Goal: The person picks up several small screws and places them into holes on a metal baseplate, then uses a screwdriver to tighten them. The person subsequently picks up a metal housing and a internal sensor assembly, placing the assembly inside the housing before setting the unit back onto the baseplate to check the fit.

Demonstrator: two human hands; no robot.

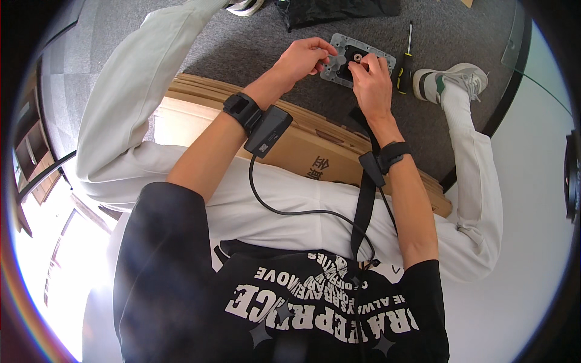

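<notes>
A grey metal housing plate (334, 75) with small holes along its rim lies on the carpet. Set in its middle is a black part (349, 54) with a round ring (357, 58) on it. Over the plate's right half, my right hand (372, 86) has thumb and fingers pinched together at the black part. Whatever lies between those fingertips is hidden. My left hand (304, 60) is at the plate's left edge with curled fingers, thumb and forefinger close together. Anything in that pinch is too small to make out.
Right of the plate lies a screwdriver (405, 68) with a black and yellow handle. A black bag (339, 12) is beyond it. Stacked flat cardboard (290, 145) lies under my forearms. My shoe (452, 83) is at the right. Cables (284, 211) hang from devices on my wrists.
</notes>
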